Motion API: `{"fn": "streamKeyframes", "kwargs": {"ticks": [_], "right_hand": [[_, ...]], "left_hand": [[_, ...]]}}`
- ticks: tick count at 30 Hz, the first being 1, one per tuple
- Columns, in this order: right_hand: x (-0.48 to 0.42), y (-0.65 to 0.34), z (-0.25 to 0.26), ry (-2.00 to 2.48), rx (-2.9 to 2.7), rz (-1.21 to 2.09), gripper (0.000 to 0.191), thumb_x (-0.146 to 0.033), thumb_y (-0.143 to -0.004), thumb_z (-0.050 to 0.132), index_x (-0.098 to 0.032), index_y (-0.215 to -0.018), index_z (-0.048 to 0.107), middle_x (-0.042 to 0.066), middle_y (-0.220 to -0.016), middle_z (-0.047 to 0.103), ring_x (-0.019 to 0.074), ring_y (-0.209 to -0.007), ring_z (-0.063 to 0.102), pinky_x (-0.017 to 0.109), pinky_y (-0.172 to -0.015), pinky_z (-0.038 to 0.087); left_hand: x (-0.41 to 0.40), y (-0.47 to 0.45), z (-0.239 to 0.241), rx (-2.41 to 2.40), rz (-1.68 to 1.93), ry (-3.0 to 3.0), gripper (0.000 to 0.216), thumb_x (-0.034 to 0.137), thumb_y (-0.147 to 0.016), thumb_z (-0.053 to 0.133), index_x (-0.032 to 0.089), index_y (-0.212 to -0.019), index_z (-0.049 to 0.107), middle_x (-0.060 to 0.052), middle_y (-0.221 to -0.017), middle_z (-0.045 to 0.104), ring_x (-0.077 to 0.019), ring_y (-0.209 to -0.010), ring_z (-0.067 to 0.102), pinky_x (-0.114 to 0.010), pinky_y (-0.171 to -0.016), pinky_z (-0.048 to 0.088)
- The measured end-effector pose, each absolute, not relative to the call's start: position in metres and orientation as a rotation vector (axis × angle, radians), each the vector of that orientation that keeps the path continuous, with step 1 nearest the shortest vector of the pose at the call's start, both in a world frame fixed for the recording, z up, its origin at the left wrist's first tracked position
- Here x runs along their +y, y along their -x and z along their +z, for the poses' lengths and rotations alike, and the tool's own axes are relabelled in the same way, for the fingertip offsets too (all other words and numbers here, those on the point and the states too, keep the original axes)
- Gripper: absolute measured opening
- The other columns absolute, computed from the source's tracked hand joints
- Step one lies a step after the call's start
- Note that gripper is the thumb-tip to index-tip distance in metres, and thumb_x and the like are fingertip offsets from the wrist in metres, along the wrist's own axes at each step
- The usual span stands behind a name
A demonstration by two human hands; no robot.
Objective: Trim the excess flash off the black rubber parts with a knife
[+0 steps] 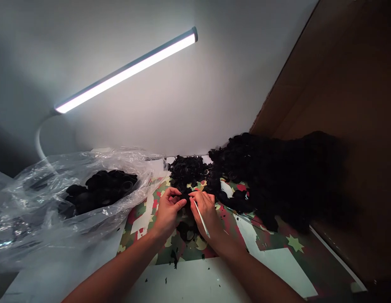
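Observation:
My left hand is closed in a pinch on the edge of a small black piece, whose exact kind is too dark to make out. From the other side my right hand meets it, fingers curled round a thin white pen-like tool that slants back over the wrist. The tool's tip is hidden by the fingers. Just below the hands lie dark round pieces on a camouflage-patterned sheet. A heap of small black scraps sits right beyond the hands.
On the left, a clear plastic bag lies open with black round pieces in it. A large black pile leans against a cardboard wall on the right. Overhead glows a tube lamp on a bent neck.

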State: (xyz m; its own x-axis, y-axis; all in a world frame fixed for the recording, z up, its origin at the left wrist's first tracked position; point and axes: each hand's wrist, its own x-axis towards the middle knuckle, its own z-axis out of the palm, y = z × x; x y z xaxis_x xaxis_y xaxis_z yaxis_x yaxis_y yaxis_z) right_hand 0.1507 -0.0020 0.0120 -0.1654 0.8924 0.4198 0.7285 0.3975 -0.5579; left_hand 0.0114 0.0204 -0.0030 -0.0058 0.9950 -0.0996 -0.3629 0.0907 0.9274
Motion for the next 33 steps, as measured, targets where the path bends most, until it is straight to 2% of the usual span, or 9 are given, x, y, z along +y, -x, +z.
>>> {"fn": "streamKeyframes", "kwargs": {"ticks": [6, 11, 14, 17, 21, 24, 27, 30, 33], "right_hand": [[0.021, -0.163, -0.011, 1.481, -1.924, 0.117, 0.025, -0.014, -0.101, 0.038, -0.023, -0.086, 0.056, 0.008, -0.084, 0.066, 0.0263, -0.084, 0.058, 0.039, -0.081, 0.037], [0.042, -0.198, -0.012, 1.550, -1.829, 0.123, 0.019, -0.017, -0.098, 0.042, -0.023, -0.083, 0.051, 0.007, -0.080, 0.065, 0.0258, -0.081, 0.056, 0.040, -0.082, 0.034], [0.039, -0.200, -0.007, 1.514, -1.840, 0.191, 0.018, -0.021, -0.097, 0.044, -0.024, -0.079, 0.049, 0.004, -0.078, 0.065, 0.0236, -0.079, 0.059, 0.038, -0.081, 0.035], [0.029, -0.191, 0.001, 1.461, -1.856, 0.257, 0.016, -0.023, -0.097, 0.045, -0.024, -0.083, 0.052, 0.003, -0.086, 0.069, 0.0227, -0.084, 0.062, 0.037, -0.082, 0.038], [0.017, -0.181, 0.020, 1.312, -1.646, 0.457, 0.022, -0.032, -0.097, 0.050, -0.024, -0.077, 0.054, 0.007, -0.101, 0.069, 0.0253, -0.098, 0.062, 0.037, -0.084, 0.044], [0.009, -0.174, 0.031, 1.193, -1.465, 0.803, 0.027, -0.040, -0.097, 0.054, -0.023, -0.076, 0.058, 0.005, -0.090, 0.068, 0.0219, -0.084, 0.062, 0.034, -0.076, 0.048], [0.000, -0.165, 0.034, 1.127, -1.332, 1.121, 0.026, -0.046, -0.096, 0.057, -0.023, -0.085, 0.063, 0.002, -0.086, 0.068, 0.0196, -0.077, 0.063, 0.031, -0.070, 0.050], [-0.006, -0.159, 0.034, 1.099, -1.282, 1.205, 0.026, -0.049, -0.095, 0.059, -0.024, -0.089, 0.065, 0.003, -0.092, 0.069, 0.0195, -0.079, 0.062, 0.030, -0.068, 0.051], [-0.010, -0.156, 0.034, 1.080, -1.295, 1.192, 0.030, -0.049, -0.094, 0.059, -0.023, -0.082, 0.062, 0.005, -0.101, 0.071, 0.0206, -0.084, 0.063, 0.030, -0.070, 0.052]], "left_hand": [[0.014, -0.001, 0.011, 0.876, 1.218, -0.727, 0.040, 0.024, -0.060, 0.084, 0.022, -0.090, 0.059, 0.002, -0.086, 0.061, -0.0105, -0.065, 0.057, -0.024, -0.062, 0.048], [0.006, 0.014, 0.027, 0.719, 1.140, -0.632, 0.033, 0.026, -0.076, 0.073, 0.023, -0.106, 0.061, -0.004, -0.104, 0.068, -0.0186, -0.080, 0.067, -0.031, -0.071, 0.053], [0.007, 0.018, 0.026, 0.736, 1.159, -0.558, 0.029, 0.032, -0.080, 0.073, 0.022, -0.105, 0.062, -0.004, -0.099, 0.070, -0.0204, -0.085, 0.068, -0.031, -0.072, 0.054], [0.011, 0.017, 0.021, 0.804, 1.184, -0.466, 0.033, 0.034, -0.077, 0.080, 0.022, -0.101, 0.062, -0.001, -0.092, 0.071, -0.0177, -0.081, 0.068, -0.028, -0.070, 0.054], [0.014, 0.013, 0.016, 0.843, 1.188, -0.425, 0.041, 0.032, -0.070, 0.085, 0.022, -0.103, 0.063, -0.002, -0.095, 0.074, -0.0195, -0.088, 0.070, -0.030, -0.077, 0.055], [0.014, 0.010, 0.016, 0.811, 1.192, -0.435, 0.046, 0.032, -0.070, 0.085, 0.025, -0.110, 0.063, -0.002, -0.098, 0.074, -0.0201, -0.089, 0.071, -0.032, -0.079, 0.056], [0.010, 0.008, 0.018, 0.770, 1.243, -0.491, 0.048, 0.032, -0.071, 0.085, 0.026, -0.113, 0.063, -0.002, -0.103, 0.074, -0.0192, -0.093, 0.070, -0.031, -0.082, 0.054], [0.007, 0.008, 0.019, 0.756, 1.222, -0.566, 0.039, 0.035, -0.075, 0.080, 0.023, -0.109, 0.066, -0.003, -0.100, 0.073, -0.0189, -0.090, 0.069, -0.030, -0.081, 0.054], [0.007, 0.008, 0.017, 0.824, 1.201, -0.656, 0.039, 0.042, -0.072, 0.082, 0.021, -0.101, 0.066, -0.002, -0.088, 0.070, -0.0174, -0.076, 0.066, -0.029, -0.070, 0.052]]}}
